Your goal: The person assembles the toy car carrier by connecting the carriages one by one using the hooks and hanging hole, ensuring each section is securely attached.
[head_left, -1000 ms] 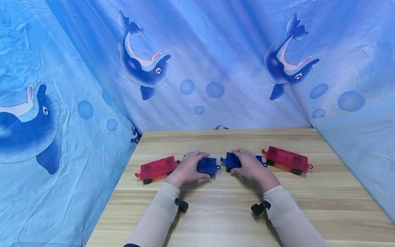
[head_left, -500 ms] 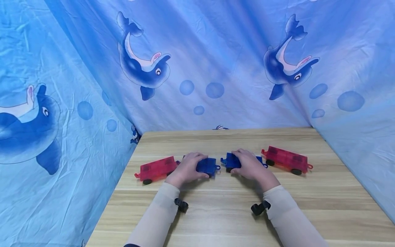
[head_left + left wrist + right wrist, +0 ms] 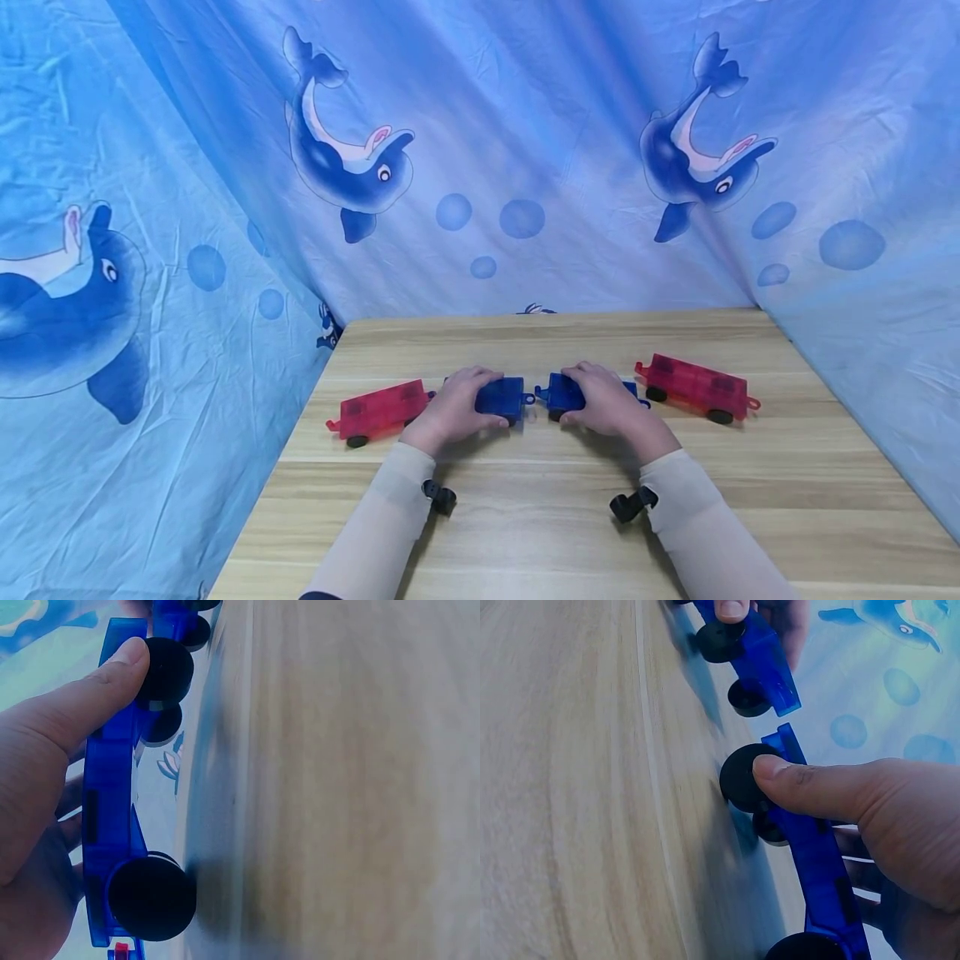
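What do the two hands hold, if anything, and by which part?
The left hand grips a translucent blue plastic toy wagon, the right hand a matching wagon; both across the top, thumb on the near side by a wheel.

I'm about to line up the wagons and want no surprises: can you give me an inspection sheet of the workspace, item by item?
Surface: light wood-grain table, bearing the wagons.
Job's things: left blue wagon and right blue wagon, facing ring to hook, very close; contact unclear. Left red wagon meets the left blue wagon's outer end; coupling unclear. Right red wagon stands apart from the right blue wagon, hook end towards it.
Clutter: nothing seen.
Left grip: holds the left blue wagon.
Right grip: holds the right blue wagon.
Cables: nothing seen.
Surroundings: blue dolphin-print cloth behind the table and at both sides.
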`<state>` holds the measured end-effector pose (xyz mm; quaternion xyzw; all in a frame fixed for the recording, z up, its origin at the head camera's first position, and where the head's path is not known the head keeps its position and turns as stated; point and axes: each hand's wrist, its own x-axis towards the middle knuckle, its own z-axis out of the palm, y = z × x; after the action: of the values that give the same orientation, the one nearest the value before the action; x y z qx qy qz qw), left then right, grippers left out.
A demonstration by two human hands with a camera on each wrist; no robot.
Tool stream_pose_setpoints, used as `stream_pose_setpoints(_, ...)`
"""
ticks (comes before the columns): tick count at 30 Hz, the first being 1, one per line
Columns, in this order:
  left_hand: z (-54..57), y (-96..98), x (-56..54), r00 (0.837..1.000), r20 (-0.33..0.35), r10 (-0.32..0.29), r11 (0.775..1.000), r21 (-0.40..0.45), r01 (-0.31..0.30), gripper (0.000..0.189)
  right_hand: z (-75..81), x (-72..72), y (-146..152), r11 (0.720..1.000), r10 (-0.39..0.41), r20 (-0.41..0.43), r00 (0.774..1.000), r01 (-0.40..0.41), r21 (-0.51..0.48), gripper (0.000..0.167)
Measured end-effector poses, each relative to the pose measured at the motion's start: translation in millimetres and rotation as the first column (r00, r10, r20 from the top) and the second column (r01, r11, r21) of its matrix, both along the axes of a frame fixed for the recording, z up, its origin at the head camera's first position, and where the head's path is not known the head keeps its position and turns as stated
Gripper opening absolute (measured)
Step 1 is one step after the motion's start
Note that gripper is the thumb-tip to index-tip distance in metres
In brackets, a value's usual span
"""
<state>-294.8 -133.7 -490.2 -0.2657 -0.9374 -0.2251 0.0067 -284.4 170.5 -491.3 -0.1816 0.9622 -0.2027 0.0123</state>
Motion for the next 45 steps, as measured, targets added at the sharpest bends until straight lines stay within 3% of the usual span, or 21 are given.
stream_pose_setpoints(22, -0.1, 0.0, -0.9, 1.0, -0.017, 0.012, 1.0, 0.013, -0.012, 0.087, 9.7, 12.7, -11.9, 0.998, 0.052, 0.034, 0.998, -0.051, -0.037, 0.085)
stream_pose_setpoints(45, 1.0, 1.4, -1.4, 1.0, -0.024, 0.016, 1.0, -0.021, -0.016, 0.088, 17.0, 12.8, -11.1, 0.996, 0.048, 0.034, 0.998, -0.045, -0.071, 0.086)
